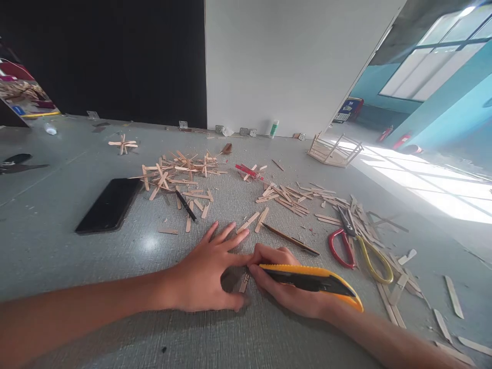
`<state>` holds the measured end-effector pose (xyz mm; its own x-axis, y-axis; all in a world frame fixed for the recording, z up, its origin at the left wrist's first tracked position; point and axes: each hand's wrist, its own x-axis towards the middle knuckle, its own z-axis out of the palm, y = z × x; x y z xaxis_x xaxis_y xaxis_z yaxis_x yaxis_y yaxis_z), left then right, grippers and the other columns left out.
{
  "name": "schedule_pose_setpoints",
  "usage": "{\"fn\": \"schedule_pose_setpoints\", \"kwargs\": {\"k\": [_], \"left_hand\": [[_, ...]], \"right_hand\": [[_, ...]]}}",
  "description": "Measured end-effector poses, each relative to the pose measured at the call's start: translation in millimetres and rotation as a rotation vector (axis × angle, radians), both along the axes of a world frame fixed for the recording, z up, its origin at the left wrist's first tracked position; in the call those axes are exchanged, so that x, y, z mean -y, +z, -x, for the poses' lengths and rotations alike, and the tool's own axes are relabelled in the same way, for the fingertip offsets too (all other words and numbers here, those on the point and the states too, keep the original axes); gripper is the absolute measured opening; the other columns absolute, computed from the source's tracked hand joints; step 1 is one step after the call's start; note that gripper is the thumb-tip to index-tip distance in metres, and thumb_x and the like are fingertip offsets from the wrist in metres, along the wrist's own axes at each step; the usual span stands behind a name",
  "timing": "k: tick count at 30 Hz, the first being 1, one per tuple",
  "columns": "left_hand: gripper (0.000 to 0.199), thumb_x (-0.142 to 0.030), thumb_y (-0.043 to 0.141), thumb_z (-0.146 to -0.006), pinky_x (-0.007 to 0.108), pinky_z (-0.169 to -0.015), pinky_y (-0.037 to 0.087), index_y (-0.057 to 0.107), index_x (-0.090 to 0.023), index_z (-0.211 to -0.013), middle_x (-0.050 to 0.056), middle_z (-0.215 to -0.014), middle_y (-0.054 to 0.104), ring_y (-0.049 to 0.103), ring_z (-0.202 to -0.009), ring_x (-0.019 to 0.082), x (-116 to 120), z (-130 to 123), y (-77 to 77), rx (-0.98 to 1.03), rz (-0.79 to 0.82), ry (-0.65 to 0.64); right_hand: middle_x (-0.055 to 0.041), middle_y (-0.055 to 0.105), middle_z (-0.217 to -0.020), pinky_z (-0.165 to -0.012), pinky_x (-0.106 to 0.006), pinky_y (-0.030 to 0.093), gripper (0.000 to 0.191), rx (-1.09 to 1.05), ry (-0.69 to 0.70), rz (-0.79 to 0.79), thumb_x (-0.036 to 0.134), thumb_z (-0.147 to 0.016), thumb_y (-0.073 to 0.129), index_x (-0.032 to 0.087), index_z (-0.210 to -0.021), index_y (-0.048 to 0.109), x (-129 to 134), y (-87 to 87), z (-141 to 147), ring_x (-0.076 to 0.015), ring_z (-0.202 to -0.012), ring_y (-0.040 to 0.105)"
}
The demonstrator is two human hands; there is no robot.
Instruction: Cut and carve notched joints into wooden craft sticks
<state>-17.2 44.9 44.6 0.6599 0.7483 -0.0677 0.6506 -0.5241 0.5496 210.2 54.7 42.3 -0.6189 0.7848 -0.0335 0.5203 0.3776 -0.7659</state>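
My left hand point(209, 271) lies on the grey table with its fingers spread, thumb and index finger on either side of a short wooden stick piece point(244, 283). Wrapped round a yellow and black utility knife point(311, 279) is my right hand point(282, 287); its fingertips meet the left index fingertip beside the stick piece. The knife's blade tip is hidden by the fingers. Just beyond the hands are two loose sticks point(262, 219) and a brown pencil-like tool point(290, 239).
Red- and yellow-handled scissors point(348, 228) lie right among scattered sticks. A black phone point(109, 206), a black pen point(186, 206) and a stick pile point(188, 166) are left. Behind stand a glue tube point(273, 129), a stick frame point(334, 151) and a white panel point(284, 66).
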Motion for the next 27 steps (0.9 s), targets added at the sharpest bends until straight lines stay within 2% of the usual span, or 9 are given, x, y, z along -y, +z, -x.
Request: {"fn": "schedule_pose_setpoints", "kwargs": {"k": [5,10,13,19,24,27], "left_hand": [[0.077,-0.048,0.083,-0.077,0.07,-0.121,0.004,0.05,-0.047,-0.147,0.002,-0.171,0.014,0.006,-0.155,0.041,1,-2,4.7,-0.019,0.006,0.005],[0.061,-0.057,0.074,-0.087,0.069,-0.121,0.006,0.053,-0.048,-0.144,0.001,-0.17,0.019,0.008,-0.155,0.041,2,-3,2.9,0.002,-0.01,0.018],[0.062,-0.06,0.074,-0.086,0.07,-0.121,0.006,0.053,-0.049,-0.143,0.001,-0.17,0.019,0.009,-0.155,0.041,1,-2,0.2,0.021,-0.022,0.018],[0.064,-0.057,0.077,-0.084,0.072,-0.12,0.006,0.054,-0.048,-0.143,0.003,-0.17,0.02,0.01,-0.155,0.043,0,-3,-0.5,0.026,-0.012,0.016],[0.057,-0.059,0.074,-0.086,0.072,-0.12,0.006,0.058,-0.047,-0.139,0.001,-0.17,0.016,0.007,-0.155,0.043,1,-2,-0.2,0.021,0.008,0.009],[0.05,-0.059,0.075,-0.085,0.071,-0.121,0.005,0.064,-0.044,-0.132,-0.001,-0.171,0.016,0.006,-0.155,0.043,1,-1,-2.9,0.044,0.005,0.007]], "right_hand": [[0.0049,0.061,-0.064,-0.079,-0.036,0.039,0.023,-0.002,0.008,-0.013,0.037,-0.1,0.05,0.023,-0.083,0.055,0,0.2,0,-0.0146,-0.066,0.054],[0.0035,0.064,-0.071,-0.079,-0.035,0.04,0.024,-0.03,0.019,-0.054,0.037,-0.101,0.049,0.023,-0.084,0.057,0,-3.6,-1,-0.0145,-0.068,0.056],[0.0046,0.061,-0.067,-0.078,-0.034,0.04,0.024,-0.037,0.018,-0.038,0.038,-0.101,0.049,0.023,-0.084,0.057,0,-4.2,-1,-0.014,-0.066,0.055],[0.0039,0.059,-0.071,-0.073,-0.031,0.04,0.025,-0.004,0.011,-0.006,0.039,-0.101,0.051,0.022,-0.083,0.055,0,-3.5,-2,-0.0137,-0.068,0.052],[0.0047,0.059,-0.072,-0.074,-0.03,0.04,0.024,0.004,0.02,-0.088,0.037,-0.102,0.05,0.023,-0.083,0.055,2,-9.0,-3,-0.0126,-0.068,0.052],[0.0055,0.054,-0.068,-0.068,-0.028,0.04,0.027,0.006,0.022,-0.115,0.037,-0.103,0.047,0.023,-0.08,0.051,2,-9.2,-1,-0.0118,-0.063,0.049]]}}
